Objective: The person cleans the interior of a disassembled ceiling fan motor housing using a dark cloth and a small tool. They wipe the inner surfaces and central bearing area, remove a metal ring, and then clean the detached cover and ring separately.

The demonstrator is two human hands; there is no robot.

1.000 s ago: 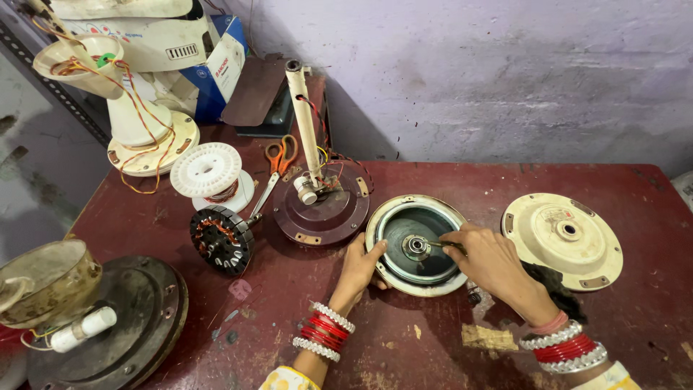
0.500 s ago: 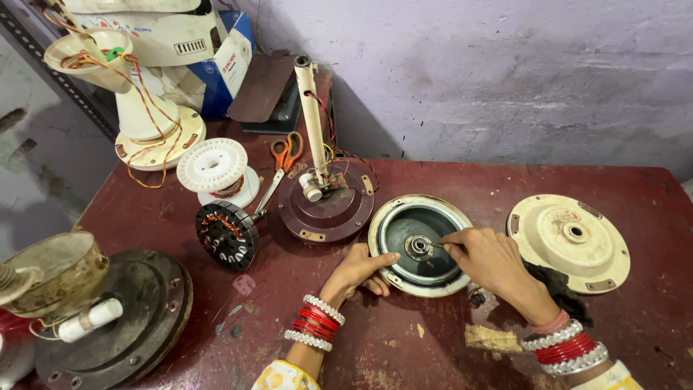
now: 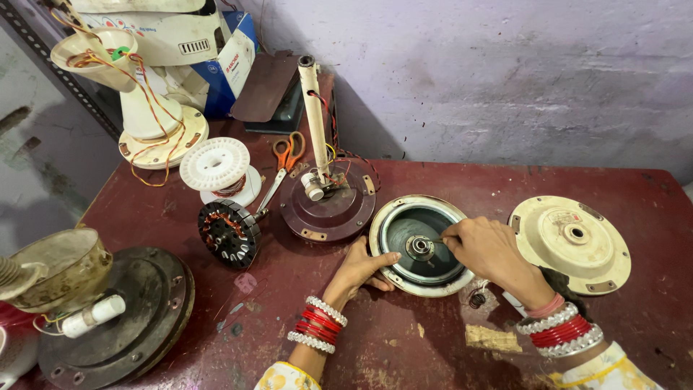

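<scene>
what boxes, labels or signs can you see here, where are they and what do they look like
Cardboard box: far left corner of the table, behind the white fan housing; rectangular, blue with a white side panel carrying print.
Round label: on the cream round cover at the right; faded, with reddish print too small to make out.
No signs or screens show.

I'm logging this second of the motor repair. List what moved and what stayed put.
Little changed. The left hand slid slightly along the near rim of the round motor housing, thumb now over the rim. The right hand kept its fingertips at the central bearing. The cream cover plate, stator, scissors and white spool lie as before; only the camera shifted.
</scene>
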